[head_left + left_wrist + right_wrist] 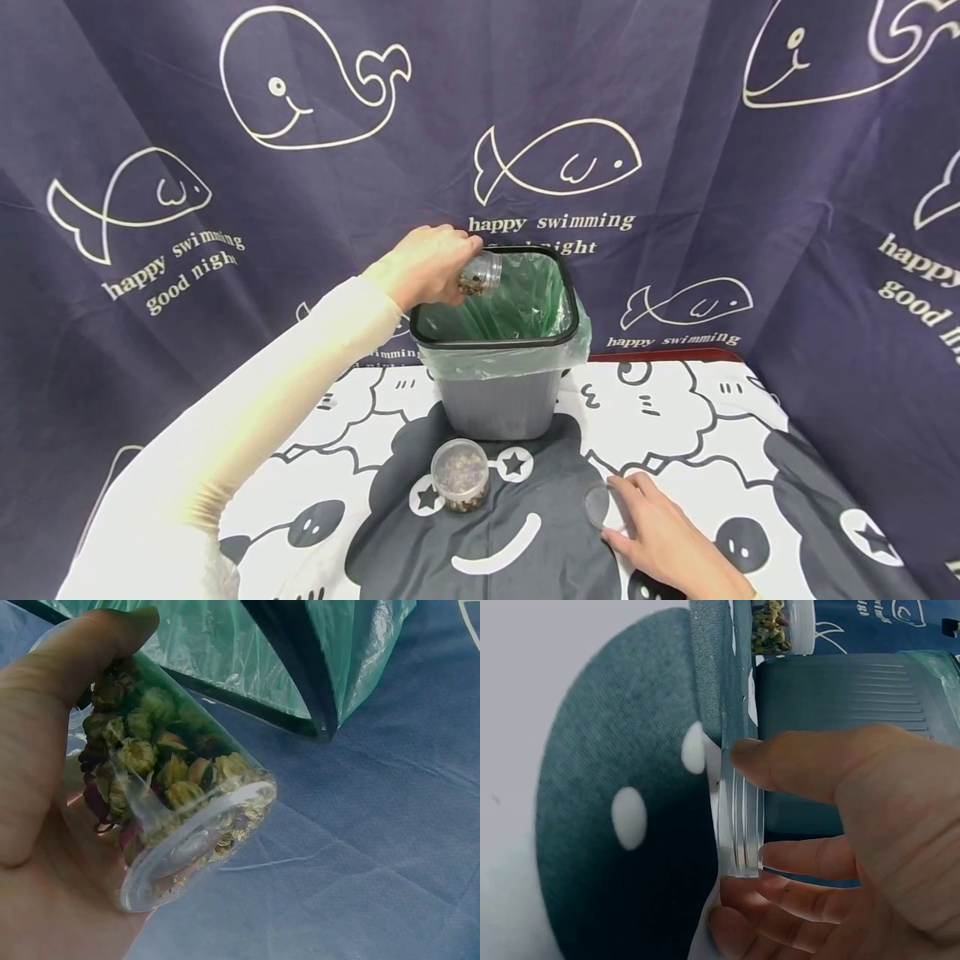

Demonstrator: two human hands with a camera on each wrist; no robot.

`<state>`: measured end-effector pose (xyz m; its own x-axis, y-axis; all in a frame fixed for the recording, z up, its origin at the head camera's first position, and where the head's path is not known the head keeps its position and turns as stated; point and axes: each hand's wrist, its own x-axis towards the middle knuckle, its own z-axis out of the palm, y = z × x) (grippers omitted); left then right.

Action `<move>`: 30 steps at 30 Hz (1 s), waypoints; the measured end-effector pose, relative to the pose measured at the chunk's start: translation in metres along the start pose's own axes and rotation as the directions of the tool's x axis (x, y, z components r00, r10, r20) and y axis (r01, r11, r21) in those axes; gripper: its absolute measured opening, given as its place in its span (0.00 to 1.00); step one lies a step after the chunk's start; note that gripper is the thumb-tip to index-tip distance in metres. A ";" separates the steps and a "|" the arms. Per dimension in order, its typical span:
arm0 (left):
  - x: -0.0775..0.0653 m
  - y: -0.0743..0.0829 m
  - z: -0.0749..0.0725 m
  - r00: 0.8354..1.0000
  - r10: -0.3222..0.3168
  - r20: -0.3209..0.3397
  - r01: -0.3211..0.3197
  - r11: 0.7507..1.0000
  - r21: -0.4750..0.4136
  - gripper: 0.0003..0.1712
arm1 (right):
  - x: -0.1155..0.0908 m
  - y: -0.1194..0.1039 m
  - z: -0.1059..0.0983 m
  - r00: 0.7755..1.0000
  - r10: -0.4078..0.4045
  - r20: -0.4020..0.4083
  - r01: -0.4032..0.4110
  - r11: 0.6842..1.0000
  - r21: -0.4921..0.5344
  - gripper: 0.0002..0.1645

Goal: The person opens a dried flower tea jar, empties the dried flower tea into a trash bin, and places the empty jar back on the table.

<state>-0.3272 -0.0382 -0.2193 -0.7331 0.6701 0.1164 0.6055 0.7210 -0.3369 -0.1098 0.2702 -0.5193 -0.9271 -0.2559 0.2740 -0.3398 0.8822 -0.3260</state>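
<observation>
My left hand [427, 262] grips a clear plastic jar [176, 776] of dried flower buds. The jar lies tipped on its side over the left part of a bin [497, 408], its threaded mouth facing right over the green liner [517, 300]. Buds are still inside, and the left wrist view shows the round base. Low over the cloth at the right, my right hand [663, 533] pinches a clear round lid [742, 825] by its edge, between thumb and fingers. A second clear jar [460, 477] with a lid on and dried bits inside stands upright in front of the bin.
The grey bin has a black rim [501, 342] and stands at the back of the table. A patterned cloth [555, 533] covers the table. Dark blue curtains [690, 192] with white fish and whale drawings hang behind and at both sides.
</observation>
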 end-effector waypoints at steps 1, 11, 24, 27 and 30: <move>0.000 0.000 0.000 1.000 0.000 0.001 0.000 1.000 0.005 0.32 | 0.000 0.000 0.000 1.000 0.003 0.004 -0.003 1.000 0.000 0.40; 0.000 0.002 0.002 1.000 0.012 -0.006 -0.012 1.000 0.017 0.31 | 0.000 0.000 -0.002 1.000 0.013 0.022 -0.013 1.000 0.001 0.40; 0.003 0.007 -0.001 1.000 0.011 0.026 -0.012 0.998 0.054 0.34 | -0.003 0.003 0.002 0.999 -0.008 -0.033 0.008 1.000 0.015 0.38; 0.002 0.006 -0.002 1.000 0.012 0.026 -0.013 0.998 0.063 0.34 | -0.002 0.004 0.003 0.998 -0.040 -0.058 0.041 0.999 0.008 0.39; 0.001 0.005 -0.003 1.000 0.018 0.026 -0.020 0.997 0.072 0.34 | -0.002 0.005 0.005 0.996 -0.056 -0.064 0.057 0.998 0.008 0.39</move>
<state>-0.3244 -0.0335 -0.2184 -0.7301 0.6779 0.0861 0.5957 0.6931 -0.4058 -0.1100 0.2730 -0.5256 -0.8944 -0.2794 0.3493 -0.3933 0.8631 -0.3167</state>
